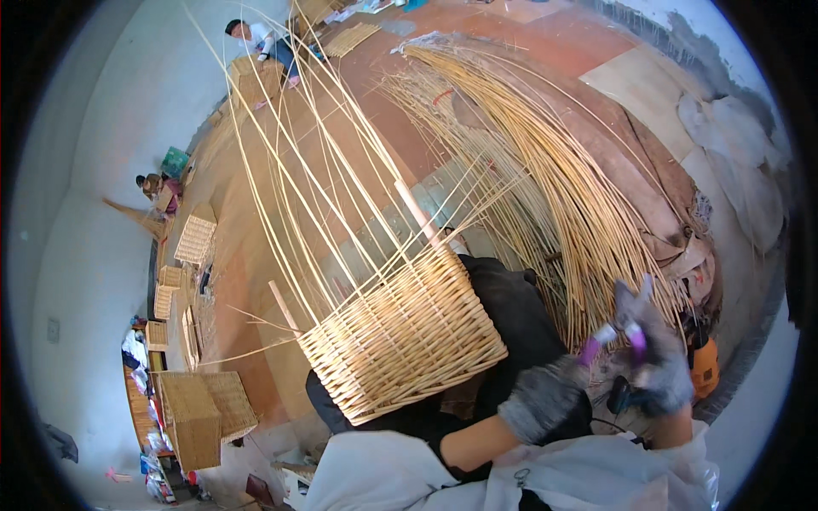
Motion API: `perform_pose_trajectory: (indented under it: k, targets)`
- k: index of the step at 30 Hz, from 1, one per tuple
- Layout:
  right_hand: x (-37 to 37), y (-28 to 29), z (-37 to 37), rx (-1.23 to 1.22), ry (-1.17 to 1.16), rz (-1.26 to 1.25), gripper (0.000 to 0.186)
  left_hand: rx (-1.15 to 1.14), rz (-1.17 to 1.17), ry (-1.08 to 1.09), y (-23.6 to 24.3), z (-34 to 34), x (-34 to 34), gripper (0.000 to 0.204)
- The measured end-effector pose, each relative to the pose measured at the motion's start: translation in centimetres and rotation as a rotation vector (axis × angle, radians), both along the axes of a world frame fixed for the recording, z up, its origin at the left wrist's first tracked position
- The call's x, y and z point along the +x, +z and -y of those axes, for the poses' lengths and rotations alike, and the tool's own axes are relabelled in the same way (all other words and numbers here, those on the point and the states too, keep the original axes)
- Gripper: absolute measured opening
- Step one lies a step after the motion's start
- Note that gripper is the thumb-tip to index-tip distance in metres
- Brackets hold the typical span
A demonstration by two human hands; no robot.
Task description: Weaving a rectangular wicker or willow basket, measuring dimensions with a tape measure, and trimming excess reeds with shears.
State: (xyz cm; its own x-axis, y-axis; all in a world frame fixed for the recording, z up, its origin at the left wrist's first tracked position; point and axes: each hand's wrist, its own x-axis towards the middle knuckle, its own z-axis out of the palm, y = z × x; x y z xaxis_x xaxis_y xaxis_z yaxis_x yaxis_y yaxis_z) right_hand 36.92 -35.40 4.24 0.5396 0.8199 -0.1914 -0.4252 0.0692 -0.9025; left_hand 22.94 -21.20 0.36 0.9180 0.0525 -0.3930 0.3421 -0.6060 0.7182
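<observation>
A partly woven rectangular wicker basket [409, 336] rests tilted on my dark-clothed lap, its long loose stakes [315, 145] fanning up and away. Both my hands wear grey gloves and sit to the right of the basket, apart from it. My left hand [541, 396] and my right hand [660, 362] meet around a small purple and white tool [609, 336]; its exact kind is too blurred to tell. A small black object [620, 396] lies just below my right hand.
A large bundle of pale willow rods [545, 170] lies on the floor ahead. Finished baskets [196, 409] stand at the left along the wall. Two other people [256, 38] [158, 187] work farther off. An orange object [703, 366] sits at the right.
</observation>
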Motion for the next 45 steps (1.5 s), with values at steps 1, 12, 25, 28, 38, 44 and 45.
perform_pose_trajectory:
  k: [1,12,25,28,38,44,45]
  targets:
    - [-0.5,-0.9,-1.9,0.192,0.178,-0.23,0.078,0.139,0.178,0.003,-0.6,-0.9,-1.4,0.032]
    - [-4.6,-4.5,-8.2,-0.271,0.126,0.128,0.047,0.597,0.246,0.767,8.5,-19.9,-1.2,0.056]
    - [-6.2,-1.3,-16.4,-0.496,-0.065,1.56,0.068,-0.093,0.291,0.655,4.9,-26.1,-4.1,0.035]
    - [-6.3,-1.3,-18.4,-0.527,0.05,1.571,0.061,0.063,0.402,0.528,4.7,-26.2,-5.5,0.038]
    - [-9.5,-1.2,-20.2,-0.371,-0.007,1.653,0.054,-0.042,0.518,0.824,7.0,-27.8,-9.7,0.036]
    - [-11.1,-0.4,-21.6,-0.565,0.442,1.381,0.051,-0.019,0.536,0.916,8.6,-26.9,-10.9,0.041]
    - [-11.4,-0.5,-21.6,-0.475,0.415,1.373,0.051,-0.04,0.463,0.929,8.9,-26.6,-11.2,0.041]
